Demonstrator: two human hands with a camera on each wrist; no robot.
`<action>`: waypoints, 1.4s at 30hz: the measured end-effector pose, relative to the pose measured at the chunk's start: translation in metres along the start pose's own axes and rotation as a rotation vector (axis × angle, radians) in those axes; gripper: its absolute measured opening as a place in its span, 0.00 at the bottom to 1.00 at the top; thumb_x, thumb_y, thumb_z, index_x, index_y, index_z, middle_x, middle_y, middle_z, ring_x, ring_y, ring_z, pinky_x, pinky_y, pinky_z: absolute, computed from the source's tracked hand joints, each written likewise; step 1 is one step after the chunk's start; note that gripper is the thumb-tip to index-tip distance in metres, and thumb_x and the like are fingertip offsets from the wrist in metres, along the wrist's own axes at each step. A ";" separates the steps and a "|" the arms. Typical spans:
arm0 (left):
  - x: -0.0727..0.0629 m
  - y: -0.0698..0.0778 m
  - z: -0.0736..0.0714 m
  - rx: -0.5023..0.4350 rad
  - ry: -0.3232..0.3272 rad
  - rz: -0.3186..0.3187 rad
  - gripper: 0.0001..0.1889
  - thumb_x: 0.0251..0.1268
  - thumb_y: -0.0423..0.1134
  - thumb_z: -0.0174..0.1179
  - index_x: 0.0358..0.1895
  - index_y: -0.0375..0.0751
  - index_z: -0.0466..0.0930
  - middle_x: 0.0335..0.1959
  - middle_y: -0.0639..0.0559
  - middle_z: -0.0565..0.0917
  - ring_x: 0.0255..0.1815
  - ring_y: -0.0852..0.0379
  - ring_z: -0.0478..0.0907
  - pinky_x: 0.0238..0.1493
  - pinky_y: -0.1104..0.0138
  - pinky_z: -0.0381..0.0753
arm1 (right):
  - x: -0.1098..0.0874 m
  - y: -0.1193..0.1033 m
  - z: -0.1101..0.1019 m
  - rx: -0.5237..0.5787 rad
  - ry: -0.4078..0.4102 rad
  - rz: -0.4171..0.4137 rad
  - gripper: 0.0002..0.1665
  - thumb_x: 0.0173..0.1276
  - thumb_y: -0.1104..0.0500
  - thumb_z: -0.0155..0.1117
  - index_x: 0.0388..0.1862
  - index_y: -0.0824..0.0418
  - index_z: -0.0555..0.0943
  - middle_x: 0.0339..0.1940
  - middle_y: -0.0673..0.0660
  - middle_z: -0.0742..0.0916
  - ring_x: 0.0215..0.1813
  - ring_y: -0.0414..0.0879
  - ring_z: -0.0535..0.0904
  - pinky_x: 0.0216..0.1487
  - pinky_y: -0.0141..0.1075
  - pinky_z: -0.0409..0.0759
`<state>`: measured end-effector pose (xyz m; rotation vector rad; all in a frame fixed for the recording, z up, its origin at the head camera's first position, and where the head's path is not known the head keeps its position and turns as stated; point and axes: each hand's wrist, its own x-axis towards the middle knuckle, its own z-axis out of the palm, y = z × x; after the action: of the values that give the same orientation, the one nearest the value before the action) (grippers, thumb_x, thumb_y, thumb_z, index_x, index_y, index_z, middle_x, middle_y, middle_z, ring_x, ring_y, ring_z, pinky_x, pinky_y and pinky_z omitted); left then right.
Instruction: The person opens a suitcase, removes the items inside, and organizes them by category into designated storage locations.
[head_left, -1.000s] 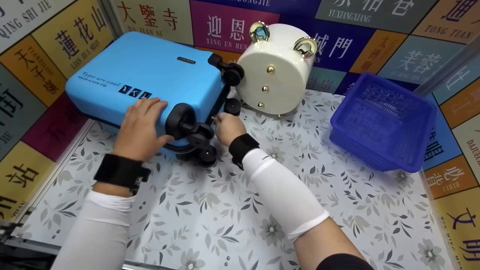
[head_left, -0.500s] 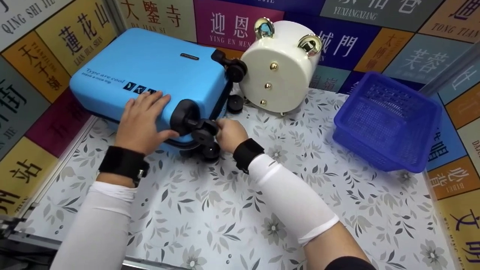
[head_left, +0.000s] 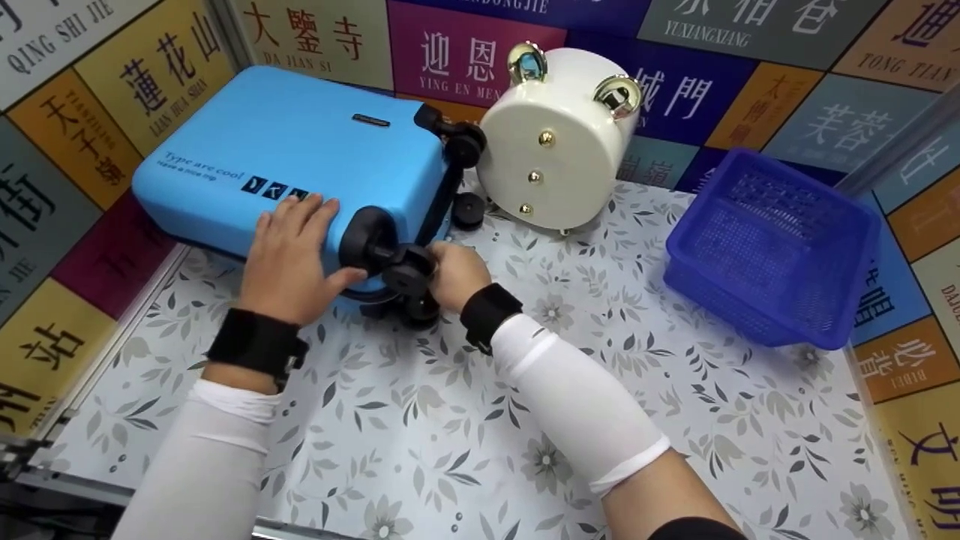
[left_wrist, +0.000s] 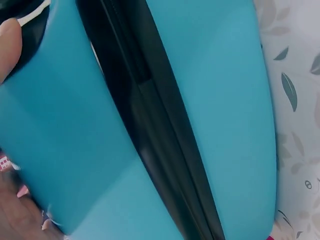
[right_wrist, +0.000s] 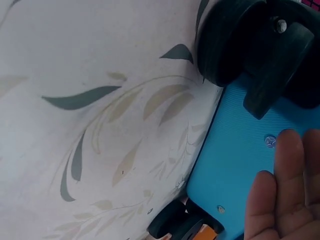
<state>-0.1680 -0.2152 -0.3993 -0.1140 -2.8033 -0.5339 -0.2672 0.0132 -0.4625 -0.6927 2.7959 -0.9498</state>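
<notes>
A light-blue suitcase (head_left: 300, 127) lies on its side at the left of the table in the head view, with black caster wheels (head_left: 407, 271) facing right. My left hand (head_left: 291, 259) rests on its near top edge, fingers spread and thumb beside a wheel mount. Between the near and far wheels, my right hand (head_left: 460, 276) is at the suitcase's wheeled end. The near wheel hides its thumb and index tips, so I cannot tell what they hold. Its other fingers (right_wrist: 289, 170) lie over the blue base in the right wrist view. A black seam band (left_wrist: 155, 110) crosses the left wrist view.
A cream rounded case (head_left: 555, 161) with gold ear-like rings and gold studs stands behind the right hand. At the right is a blue plastic basket (head_left: 772, 311). Sign-patterned walls (head_left: 480, 67) enclose the table (head_left: 450, 442), whose cover has a leaf print.
My right hand has shifted toward me along the suitcase's wheeled end, its fingertips passing behind the near wheel. My left hand stays on the suitcase. The head view has shifted slightly.
</notes>
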 end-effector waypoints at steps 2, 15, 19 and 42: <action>-0.003 0.004 0.002 0.008 0.015 -0.016 0.49 0.61 0.58 0.75 0.81 0.40 0.64 0.80 0.36 0.63 0.83 0.33 0.53 0.81 0.39 0.45 | 0.002 0.001 -0.001 -0.004 0.006 -0.004 0.14 0.68 0.67 0.62 0.49 0.60 0.87 0.43 0.56 0.91 0.48 0.55 0.88 0.53 0.45 0.83; 0.005 0.000 0.004 0.036 0.085 0.114 0.50 0.52 0.53 0.82 0.78 0.40 0.69 0.75 0.36 0.71 0.77 0.32 0.63 0.80 0.45 0.54 | 0.010 0.009 -0.011 -0.041 0.055 -0.012 0.20 0.58 0.73 0.63 0.48 0.60 0.86 0.43 0.57 0.91 0.48 0.55 0.87 0.53 0.46 0.82; 0.011 -0.009 0.011 0.013 0.134 0.156 0.51 0.49 0.58 0.81 0.77 0.42 0.71 0.73 0.37 0.74 0.75 0.34 0.64 0.81 0.47 0.52 | 0.009 0.011 -0.011 -0.051 0.054 -0.024 0.13 0.60 0.70 0.63 0.43 0.61 0.85 0.42 0.59 0.91 0.47 0.57 0.87 0.52 0.47 0.83; 0.030 -0.017 0.005 0.083 0.041 -0.024 0.61 0.44 0.66 0.81 0.82 0.44 0.62 0.79 0.37 0.65 0.81 0.35 0.57 0.80 0.40 0.47 | -0.009 0.010 -0.001 0.025 0.091 0.081 0.08 0.70 0.62 0.60 0.32 0.61 0.83 0.35 0.61 0.90 0.42 0.57 0.88 0.46 0.49 0.84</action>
<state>-0.1999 -0.2285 -0.4009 -0.0521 -2.7852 -0.4201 -0.2636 0.0246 -0.4685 -0.5424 2.8601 -1.0242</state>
